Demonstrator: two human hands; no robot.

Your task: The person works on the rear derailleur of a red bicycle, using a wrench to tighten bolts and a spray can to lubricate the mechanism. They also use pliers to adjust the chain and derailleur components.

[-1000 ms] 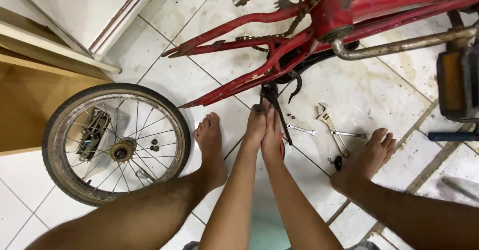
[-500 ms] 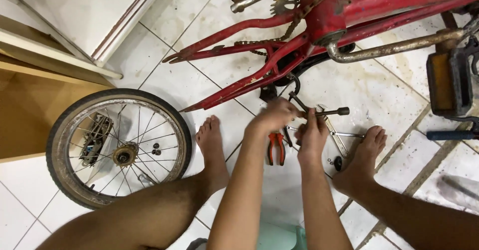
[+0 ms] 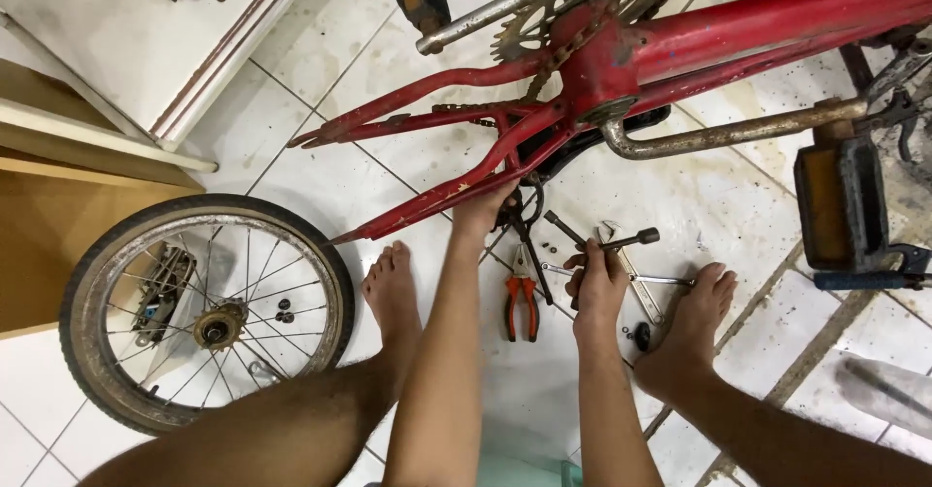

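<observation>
Two hands at work on the tiled floor (image 3: 320, 186); left hand (image 3: 482, 210) rests against the lower stay of the red bicycle frame (image 3: 680, 45), grip unclear; right hand (image 3: 594, 283) closed around a dark socket wrench (image 3: 621, 242), long axis running left-right, just right of the left hand; orange-handled pliers (image 3: 521, 307) lie between both forearms; detached wheel (image 3: 204, 312) well apart, leftward.
</observation>
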